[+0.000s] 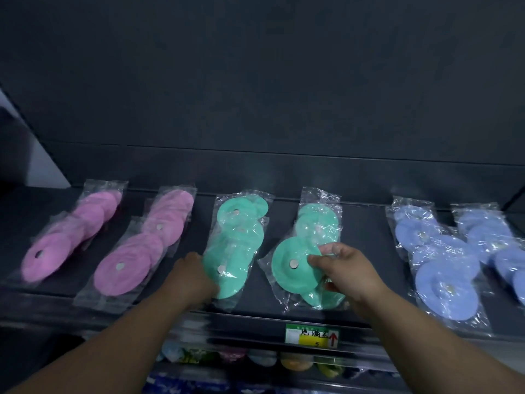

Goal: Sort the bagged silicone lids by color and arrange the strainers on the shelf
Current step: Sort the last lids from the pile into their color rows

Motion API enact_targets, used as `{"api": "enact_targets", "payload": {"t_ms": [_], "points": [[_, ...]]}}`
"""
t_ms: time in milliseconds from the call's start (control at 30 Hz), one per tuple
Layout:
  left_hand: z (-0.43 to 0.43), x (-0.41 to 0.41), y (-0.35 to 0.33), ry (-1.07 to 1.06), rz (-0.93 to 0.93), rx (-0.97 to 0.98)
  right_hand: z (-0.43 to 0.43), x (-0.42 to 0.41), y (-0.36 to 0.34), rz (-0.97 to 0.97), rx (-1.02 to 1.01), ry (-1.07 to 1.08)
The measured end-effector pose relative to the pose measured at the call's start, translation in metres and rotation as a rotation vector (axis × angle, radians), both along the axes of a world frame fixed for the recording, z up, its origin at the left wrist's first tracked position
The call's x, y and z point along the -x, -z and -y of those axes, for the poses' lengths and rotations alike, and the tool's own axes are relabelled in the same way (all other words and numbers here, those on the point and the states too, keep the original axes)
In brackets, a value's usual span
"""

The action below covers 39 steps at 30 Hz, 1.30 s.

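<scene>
Lids in clear bags lie in six rows across the shelf (366,223), each running from its back edge toward its front edge. Two pink rows (127,268) sit toward the left end, two green rows (235,243) in the middle and two blue rows (437,280) toward the right end, so the colours look already grouped. The right hand (343,271) pinches the front green bag (289,265) of the right-hand green row between thumb and curled fingers. It takes the film and the lid's rim together, near the shelf's front edge. The left hand (193,277) lies against the near-left side of the other green row, just by the front edge. Its fingers are tucked out of sight at the bag, so I cannot tell whether it grips or only steadies. These should handle as light, floppy things: soft discs that bend rather than break, in slick, crinkly film that slides on the smooth shelf and on its neighbours. Holding through the film at a disc's rim seems surest, since loose film alone would let the lid swing. A price label (312,335) sits on the front edge below the right hand. Packaged goods (295,361) on the shelf beneath are blurred, and I can make out no strainers.
</scene>
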<state>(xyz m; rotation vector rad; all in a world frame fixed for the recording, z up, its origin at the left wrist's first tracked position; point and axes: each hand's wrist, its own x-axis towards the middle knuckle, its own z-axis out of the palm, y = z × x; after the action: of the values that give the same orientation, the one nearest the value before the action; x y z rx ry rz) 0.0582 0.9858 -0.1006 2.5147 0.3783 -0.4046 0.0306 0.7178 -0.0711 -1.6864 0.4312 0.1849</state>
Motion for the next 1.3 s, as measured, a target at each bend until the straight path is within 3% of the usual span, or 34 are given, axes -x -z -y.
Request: {"api": "enact_targets", "payload": {"t_ms": [133, 233, 333, 533, 600, 733, 900, 1067, 1200, 1300], "points": [[0.003, -0.012, 0.002, 0.070, 0.079, -0.028, -0.007, 0.006, -0.003, -0.001, 0.000, -0.002], [0.012, -0.020, 0.007, 0.108, 0.188, 0.096, -0.014, 0.007, -0.006, -0.005, -0.025, -0.050], [0.017, -0.023, 0.008, 0.044, 0.243, 0.261, -0.020, 0.004, -0.008, -0.004, -0.053, -0.075], [0.009, -0.020, 0.003, -0.041, 0.349, 0.338, -0.029, -0.004, -0.009, 0.025, -0.062, -0.145], [0.003, -0.019, 0.004, -0.066, 0.316, 0.387, -0.033, -0.006, -0.010, 0.029, -0.048, -0.205], [-0.004, -0.020, 0.007, -0.108, 0.162, 0.698, -0.043, -0.012, -0.011, 0.007, -0.042, -0.285], [-0.010, -0.029, 0.013, -0.166, 0.091, 0.845, -0.057, -0.023, -0.004, -0.021, -0.011, -0.371], [-0.009, -0.028, 0.015, -0.166, 0.056, 0.863, -0.077, -0.032, 0.008, -0.074, 0.001, -0.348], [-0.013, -0.027, 0.020, -0.138, 0.024, 0.665, -0.086, -0.035, 0.017, -0.132, 0.049, -0.329], [-0.013, -0.024, 0.014, -0.162, 0.017, 0.625, -0.091, -0.034, 0.024, -0.124, 0.179, -0.296]]}}
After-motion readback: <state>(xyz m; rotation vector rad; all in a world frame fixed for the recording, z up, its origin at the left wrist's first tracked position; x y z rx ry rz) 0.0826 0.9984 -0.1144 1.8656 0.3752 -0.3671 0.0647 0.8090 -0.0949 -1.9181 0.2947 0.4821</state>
